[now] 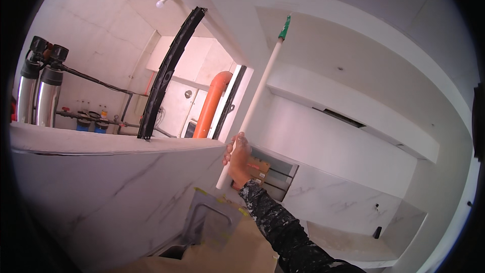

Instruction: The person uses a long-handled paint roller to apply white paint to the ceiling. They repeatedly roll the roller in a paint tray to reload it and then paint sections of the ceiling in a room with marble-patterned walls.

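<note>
My right hand is wrapped round the lower part of a long pale pole. The pole slants up and to the right, and its butt end shows just below my fist. At its top sits a green end piece, close to the ceiling beam; whether it touches is unclear. My right sleeve is dark and spattered with pale spots. My left hand is out of view.
A marble-patterned half wall runs along the left. On its ledge stands a black-wrapped post. Beyond are filter tanks and an orange pipe. Brown covering sheets lie below. A marble-look counter stands at right.
</note>
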